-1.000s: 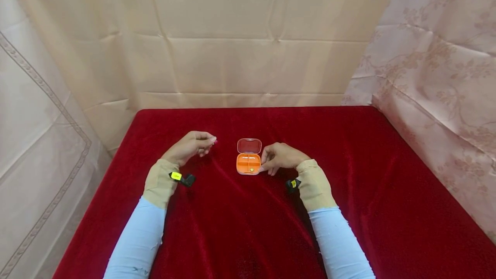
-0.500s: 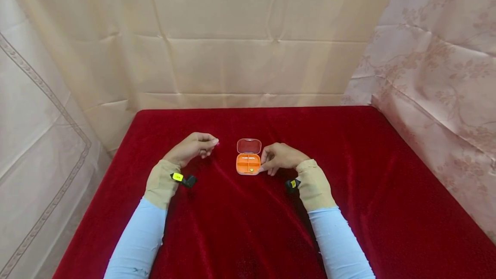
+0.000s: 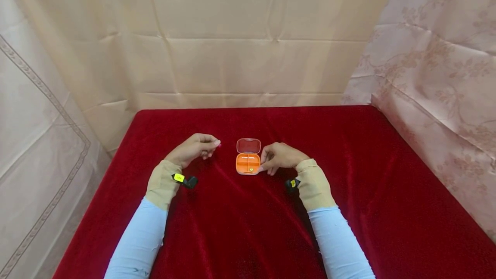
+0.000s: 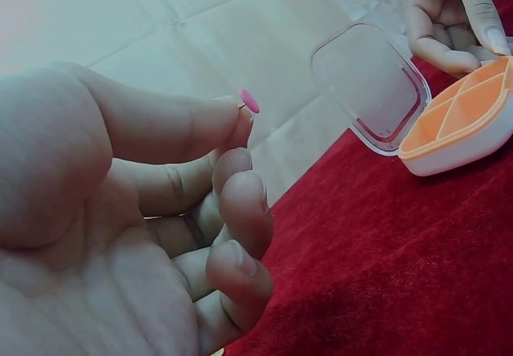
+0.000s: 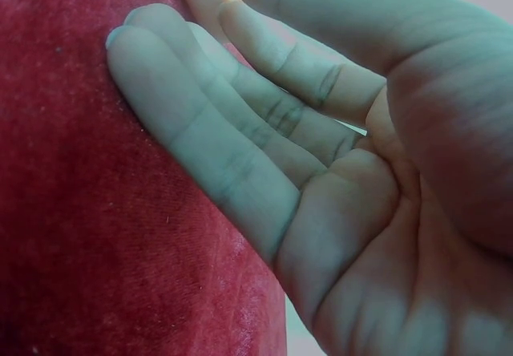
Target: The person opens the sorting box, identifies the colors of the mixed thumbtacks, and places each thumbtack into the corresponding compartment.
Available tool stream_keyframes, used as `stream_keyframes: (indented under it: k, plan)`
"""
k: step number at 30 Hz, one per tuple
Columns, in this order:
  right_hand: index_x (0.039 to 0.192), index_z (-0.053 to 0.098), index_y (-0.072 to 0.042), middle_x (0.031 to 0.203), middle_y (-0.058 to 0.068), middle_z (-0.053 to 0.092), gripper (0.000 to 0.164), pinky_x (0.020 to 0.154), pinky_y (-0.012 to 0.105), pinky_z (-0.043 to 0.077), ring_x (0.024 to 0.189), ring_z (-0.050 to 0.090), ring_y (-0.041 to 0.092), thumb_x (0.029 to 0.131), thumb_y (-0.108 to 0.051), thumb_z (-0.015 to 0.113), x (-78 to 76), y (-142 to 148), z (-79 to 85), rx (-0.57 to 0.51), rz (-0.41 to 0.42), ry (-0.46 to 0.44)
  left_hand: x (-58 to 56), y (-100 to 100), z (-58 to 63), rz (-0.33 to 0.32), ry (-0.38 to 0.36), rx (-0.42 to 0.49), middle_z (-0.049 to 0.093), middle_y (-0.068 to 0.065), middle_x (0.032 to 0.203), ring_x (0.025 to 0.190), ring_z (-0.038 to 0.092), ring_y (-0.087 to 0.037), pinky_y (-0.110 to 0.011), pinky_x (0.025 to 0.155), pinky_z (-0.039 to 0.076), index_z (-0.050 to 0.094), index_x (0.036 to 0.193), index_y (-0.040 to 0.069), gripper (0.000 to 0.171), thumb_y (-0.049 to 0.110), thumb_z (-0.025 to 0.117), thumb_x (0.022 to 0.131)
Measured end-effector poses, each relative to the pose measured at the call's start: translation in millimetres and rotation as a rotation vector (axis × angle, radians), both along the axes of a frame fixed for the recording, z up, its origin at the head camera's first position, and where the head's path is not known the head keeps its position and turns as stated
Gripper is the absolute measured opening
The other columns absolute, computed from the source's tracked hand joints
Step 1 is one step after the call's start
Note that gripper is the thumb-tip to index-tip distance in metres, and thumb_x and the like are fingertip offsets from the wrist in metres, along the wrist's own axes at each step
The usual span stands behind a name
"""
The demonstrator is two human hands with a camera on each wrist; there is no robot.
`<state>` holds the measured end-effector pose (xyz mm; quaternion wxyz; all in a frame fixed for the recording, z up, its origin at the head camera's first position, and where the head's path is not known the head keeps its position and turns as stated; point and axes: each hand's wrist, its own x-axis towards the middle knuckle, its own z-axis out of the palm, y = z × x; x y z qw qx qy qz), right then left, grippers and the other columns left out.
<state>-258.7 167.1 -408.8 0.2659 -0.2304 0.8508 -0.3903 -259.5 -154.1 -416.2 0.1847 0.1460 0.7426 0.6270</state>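
Left hand (image 3: 191,148), palm inward, positioned left of box (image 3: 242,168): thumb and index finger pinch pin (image 4: 250,102), remaining fingers curled. Pin head faces right; long axis roughly left-right. Right hand (image 3: 286,156) grips box's right edge.

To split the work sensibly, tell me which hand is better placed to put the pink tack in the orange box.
Probably the left hand: it pinches the pink tack near the open orange box. The right hand seems busy holding the box's right side.
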Motion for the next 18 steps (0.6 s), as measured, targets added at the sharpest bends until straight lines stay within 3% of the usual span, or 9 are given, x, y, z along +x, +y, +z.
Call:
stream_keyframes:
  k: [11, 18]
  plan:
    - [0.095, 0.06, 0.007, 0.088, 0.025, 0.064, 0.023, 0.07, 0.048, 0.054, 0.075, 0.066, 0.041, 0.084, -0.007, 0.075, 1.6, -1.0, 0.1, 0.0, -0.004, -0.004, 1.9, 5.6, 1.7, -0.017, 0.012, -0.014, 0.049, -0.009, 0.075, 0.067, 0.047, -0.017, -0.025, 0.058, 0.039, 0.055, 0.112, -0.019, 0.043, 0.022, 0.059, 0.099]
    - [0.093, 0.062, 0.002, 0.084, 0.016, 0.066, 0.026, 0.066, 0.04, 0.055, 0.071, 0.068, 0.031, 0.082, -0.014, 0.078, 0.8, -0.6, -0.4, 0.001, -0.014, -0.001, 2.5, 6.5, 0.3, -0.033, 0.03, -0.035, 0.049, -0.01, 0.074, 0.068, 0.048, -0.017, -0.026, 0.059, 0.041, 0.055, 0.109, -0.018, 0.045, 0.025, 0.061, 0.098]
